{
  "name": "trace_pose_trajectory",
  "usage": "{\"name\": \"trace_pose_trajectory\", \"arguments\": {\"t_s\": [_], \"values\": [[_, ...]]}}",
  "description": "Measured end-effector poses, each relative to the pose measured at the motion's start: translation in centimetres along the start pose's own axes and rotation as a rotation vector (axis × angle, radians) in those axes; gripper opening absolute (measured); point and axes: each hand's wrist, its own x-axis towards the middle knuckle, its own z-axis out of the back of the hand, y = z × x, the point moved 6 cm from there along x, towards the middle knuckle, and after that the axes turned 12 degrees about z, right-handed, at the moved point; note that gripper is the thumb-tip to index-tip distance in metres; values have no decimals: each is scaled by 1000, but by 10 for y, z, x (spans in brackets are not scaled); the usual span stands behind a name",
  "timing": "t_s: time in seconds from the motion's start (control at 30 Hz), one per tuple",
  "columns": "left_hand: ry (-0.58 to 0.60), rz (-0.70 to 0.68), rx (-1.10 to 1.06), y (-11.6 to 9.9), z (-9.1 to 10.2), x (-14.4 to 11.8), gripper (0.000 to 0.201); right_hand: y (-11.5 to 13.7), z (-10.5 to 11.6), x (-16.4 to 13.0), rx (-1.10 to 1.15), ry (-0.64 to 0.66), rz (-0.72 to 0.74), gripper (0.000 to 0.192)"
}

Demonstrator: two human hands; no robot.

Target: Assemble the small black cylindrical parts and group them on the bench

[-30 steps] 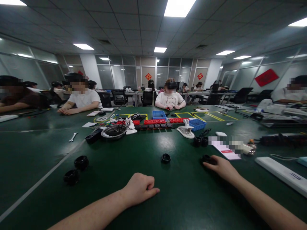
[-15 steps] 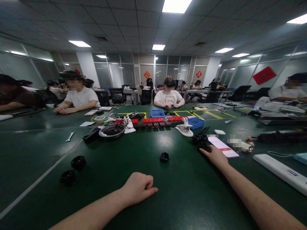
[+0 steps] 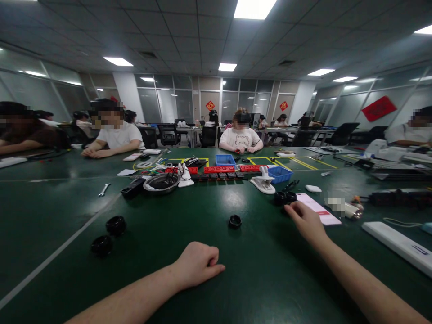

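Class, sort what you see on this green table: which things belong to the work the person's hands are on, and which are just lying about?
In hand:
right hand, reaching to the black round parts
lone black round part
two black round parts at the left
left hand, a loose fist resting on the table

Lying about:
spanner
metal bowl
blue bins
white power strip
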Motion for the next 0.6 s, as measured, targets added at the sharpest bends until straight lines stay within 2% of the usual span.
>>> {"name": "trace_pose_trajectory", "arguments": {"t_s": [0.07, 0.17, 0.23, 0.33, 0.43, 0.53, 0.6], "values": [[-8, 10, -8, 1, 0, 1, 31, 47, -14, -4, 32, 140, 172, 41], [-7, 35, -34, 2, 2, 2, 32, 104, -46, -6, 23, 225, 365, 53], [1, 38, -38, 2, 4, 2, 33, 121, -71, -2, -13, 273, 360, 61], [-3, 20, -5, -1, 6, 1, 33, 134, -96, 3, -58, 345, 391, 52], [-12, -3, 27, -2, 6, 0, 31, 142, -96, -3, -75, 391, 513, 43], [-27, -18, 46, -2, 5, 0, 30, 139, -75, -20, -102, 403, 571, 42], [-27, -23, 41, -1, 4, 1, 30, 127, -58, -37, -110, 429, 554, 41]]}}
